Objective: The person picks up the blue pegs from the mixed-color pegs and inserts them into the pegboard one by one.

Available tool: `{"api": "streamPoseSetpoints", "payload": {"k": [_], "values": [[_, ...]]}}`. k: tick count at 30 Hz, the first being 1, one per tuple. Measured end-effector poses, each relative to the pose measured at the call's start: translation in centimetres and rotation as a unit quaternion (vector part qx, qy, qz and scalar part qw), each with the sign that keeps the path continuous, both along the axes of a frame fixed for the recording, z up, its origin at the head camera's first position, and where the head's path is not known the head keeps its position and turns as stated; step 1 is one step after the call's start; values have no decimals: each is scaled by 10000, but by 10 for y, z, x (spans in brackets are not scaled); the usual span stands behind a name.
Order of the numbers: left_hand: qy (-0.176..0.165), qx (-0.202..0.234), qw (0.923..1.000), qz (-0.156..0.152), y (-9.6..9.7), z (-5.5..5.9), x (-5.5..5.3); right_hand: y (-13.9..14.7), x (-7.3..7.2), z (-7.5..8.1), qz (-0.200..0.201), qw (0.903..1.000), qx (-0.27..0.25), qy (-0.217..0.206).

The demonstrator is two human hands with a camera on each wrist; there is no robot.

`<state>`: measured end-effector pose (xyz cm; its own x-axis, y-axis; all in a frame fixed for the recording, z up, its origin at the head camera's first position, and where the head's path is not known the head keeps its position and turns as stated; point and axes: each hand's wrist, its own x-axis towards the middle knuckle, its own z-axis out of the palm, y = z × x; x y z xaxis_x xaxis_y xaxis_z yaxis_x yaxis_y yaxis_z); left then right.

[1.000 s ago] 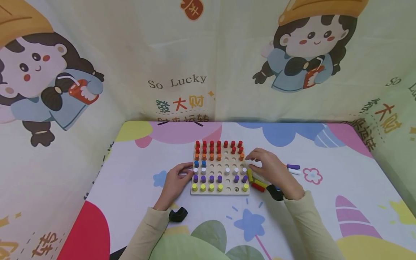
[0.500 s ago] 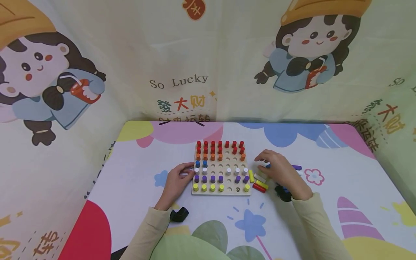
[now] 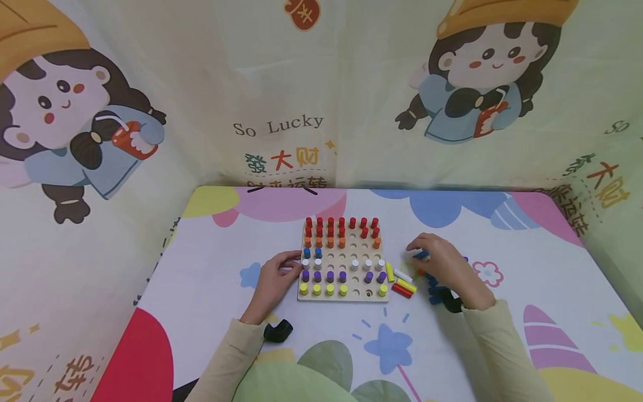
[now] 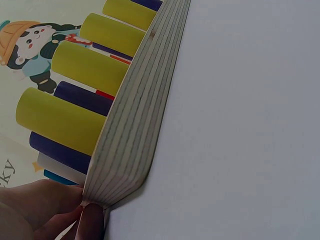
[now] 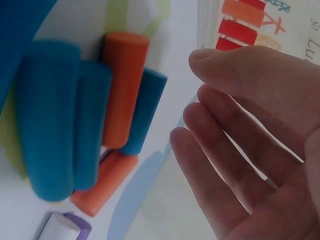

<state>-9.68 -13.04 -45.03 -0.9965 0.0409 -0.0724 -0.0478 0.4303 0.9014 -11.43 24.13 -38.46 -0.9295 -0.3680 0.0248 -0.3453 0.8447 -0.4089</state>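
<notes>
A wooden pegboard [image 3: 346, 299] carries rows of upright round pegs in red, orange, blue, white, purple and yellow, with bare holes among them. My left hand [image 3: 275, 283] pinches the board's left edge; the left wrist view shows the thumb and fingers at a corner beside yellow pegs [image 4: 62, 120]. To the right of the board, my right hand [image 3: 444, 263] hovers by a loose pile of pegs. Its thumb and fingers are apart and hold nothing. Blue pegs [image 5: 47, 120] and an orange peg [image 5: 125, 90] lie just beyond the fingertips. The hand hides part of this pile in the head view.
Between board and right hand lie loose yellow [image 3: 389, 272], white [image 3: 403, 275] and red [image 3: 402, 290] pegs. A patterned cloth [image 3: 216, 357] covers the table, and a printed curtain [image 3: 361, 111] hangs behind it.
My right hand has drawn away from the board's right edge, moving right to the loose pile, and the white peg beside the board now shows. My left hand stays at the board.
</notes>
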Motion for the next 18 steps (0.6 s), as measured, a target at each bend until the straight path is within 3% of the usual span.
{"api": "streamPoseSetpoints", "payload": {"k": [18], "values": [[23, -3, 10000, -12, 0, 1, 0, 13, -6, -6, -252, 9991, 234, -256]]}}
